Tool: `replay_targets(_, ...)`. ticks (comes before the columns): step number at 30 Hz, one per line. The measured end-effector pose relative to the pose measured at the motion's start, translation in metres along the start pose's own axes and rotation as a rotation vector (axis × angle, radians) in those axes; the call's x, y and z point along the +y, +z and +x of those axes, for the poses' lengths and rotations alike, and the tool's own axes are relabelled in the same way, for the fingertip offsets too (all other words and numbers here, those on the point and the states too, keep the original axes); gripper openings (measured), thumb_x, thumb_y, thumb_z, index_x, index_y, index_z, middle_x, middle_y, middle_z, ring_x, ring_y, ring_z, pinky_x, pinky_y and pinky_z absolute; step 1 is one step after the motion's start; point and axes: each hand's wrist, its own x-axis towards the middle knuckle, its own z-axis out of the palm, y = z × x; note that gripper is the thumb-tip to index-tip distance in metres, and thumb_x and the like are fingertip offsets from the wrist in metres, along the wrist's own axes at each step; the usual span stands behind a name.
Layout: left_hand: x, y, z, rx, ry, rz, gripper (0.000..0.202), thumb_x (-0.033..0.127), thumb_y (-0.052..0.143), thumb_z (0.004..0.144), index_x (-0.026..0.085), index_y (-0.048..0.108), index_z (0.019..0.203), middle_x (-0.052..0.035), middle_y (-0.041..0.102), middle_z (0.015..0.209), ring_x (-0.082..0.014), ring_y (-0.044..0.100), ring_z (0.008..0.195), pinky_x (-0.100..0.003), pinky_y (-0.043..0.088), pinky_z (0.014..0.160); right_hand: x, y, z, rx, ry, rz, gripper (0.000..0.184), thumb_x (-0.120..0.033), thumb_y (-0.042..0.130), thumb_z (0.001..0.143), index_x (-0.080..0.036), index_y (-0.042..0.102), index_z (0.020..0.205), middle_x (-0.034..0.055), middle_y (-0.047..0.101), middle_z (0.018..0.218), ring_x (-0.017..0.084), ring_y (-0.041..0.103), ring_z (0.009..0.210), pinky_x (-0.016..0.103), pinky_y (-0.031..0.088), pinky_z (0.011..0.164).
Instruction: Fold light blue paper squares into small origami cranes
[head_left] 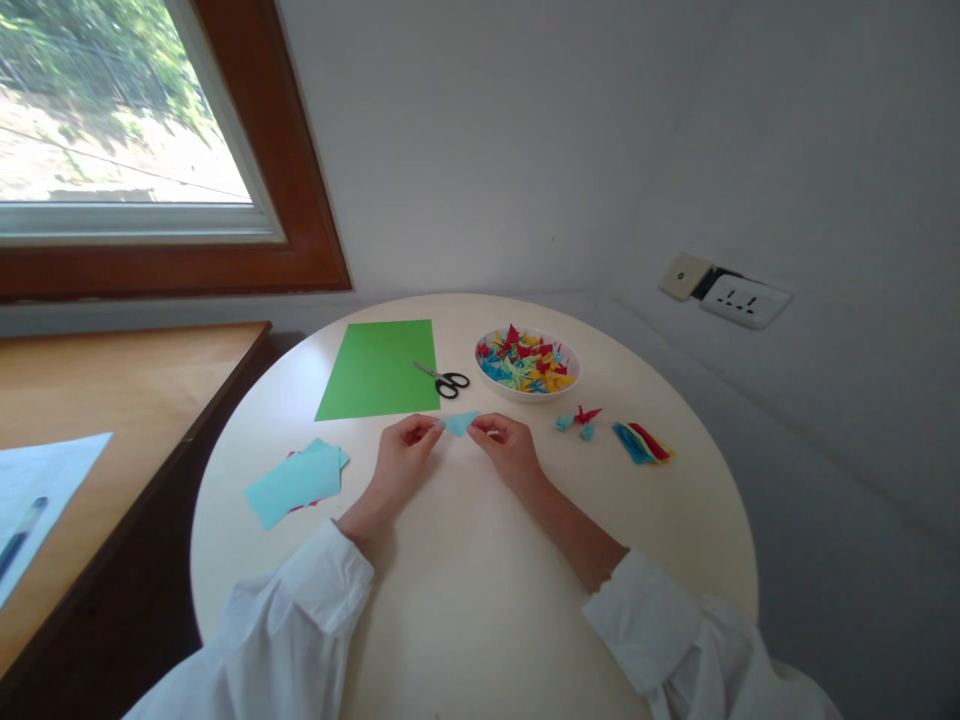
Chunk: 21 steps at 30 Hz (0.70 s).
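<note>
A small light-blue folded paper [460, 424], roughly a triangle with its point down, is stretched between my two hands over the round table. My left hand [406, 450] pinches its left corner between thumb and fingers. At the opposite corner my right hand [510, 447] grips it the same way. Just beyond the paper lie scissors [450, 382] with black handles, their blades over the edge of a green sheet [379, 370]. Light-blue paper sheets [300, 480], with red paper partly hidden under them, rest left of my left hand.
A white bowl [527, 394] of colourful paper cranes stands at the back. To the right are a red paper crane [586, 414], small light-blue folded pieces [587, 432] and a fan of coloured strips [643, 443]. A wooden desk [150, 385] adjoins at left; a wall socket [745, 299] is at right.
</note>
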Motion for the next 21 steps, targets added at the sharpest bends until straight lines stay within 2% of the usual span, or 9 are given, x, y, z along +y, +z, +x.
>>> replay_targets(6, -0.0064, 0.002, -0.0005, -0.095, -0.019, 0.032, 0.02, 0.032, 0.064, 0.066, 0.012, 0.065, 0.071, -0.0017, 0.063, 0.065, -0.011, 0.052, 0.058, -0.022, 0.038, 0.055, 0.0006, -0.0008, 0.0003, 0.038, -0.003, -0.031, 0.017, -0.032, 0.063, 0.062, -0.017, 0.064, 0.069, 0.0043, 0.064, 0.073, 0.017, 0.058, 0.069, 0.028, 0.046, 0.06)
replay_targets(10, -0.0045, 0.0034, -0.0029, -0.145, -0.021, 0.069, 0.021, 0.033, 0.063, 0.066, 0.012, 0.063, 0.068, 0.0014, 0.056, 0.057, -0.0088, 0.046, 0.052, -0.021, 0.033, 0.051, 0.0002, -0.0011, 0.0006, 0.054, -0.023, -0.056, 0.019, -0.034, 0.061, 0.064, -0.017, 0.063, 0.071, 0.0057, 0.064, 0.081, 0.019, 0.058, 0.077, 0.028, 0.046, 0.061)
replay_targets(14, -0.0022, 0.0055, -0.0056, -0.213, -0.037, 0.114, 0.023, 0.035, 0.061, 0.067, 0.012, 0.059, 0.065, 0.0036, 0.048, 0.052, -0.0074, 0.039, 0.048, -0.021, 0.027, 0.047, -0.0002, -0.0005, 0.0011, 0.023, -0.018, -0.038, 0.019, -0.035, 0.057, 0.066, -0.017, 0.06, 0.072, 0.0049, 0.063, 0.079, 0.019, 0.059, 0.076, 0.029, 0.047, 0.063)
replay_targets(21, -0.0012, 0.0067, -0.0075, -0.304, -0.066, 0.156, 0.028, 0.039, 0.058, 0.067, 0.013, 0.051, 0.059, 0.0036, 0.045, 0.051, -0.0069, 0.036, 0.048, -0.02, 0.025, 0.045, 0.0002, 0.0008, 0.0005, -0.023, -0.036, -0.01, 0.017, -0.036, 0.054, 0.068, -0.019, 0.056, 0.071, 0.0032, 0.063, 0.076, 0.018, 0.059, 0.077, 0.031, 0.047, 0.07)
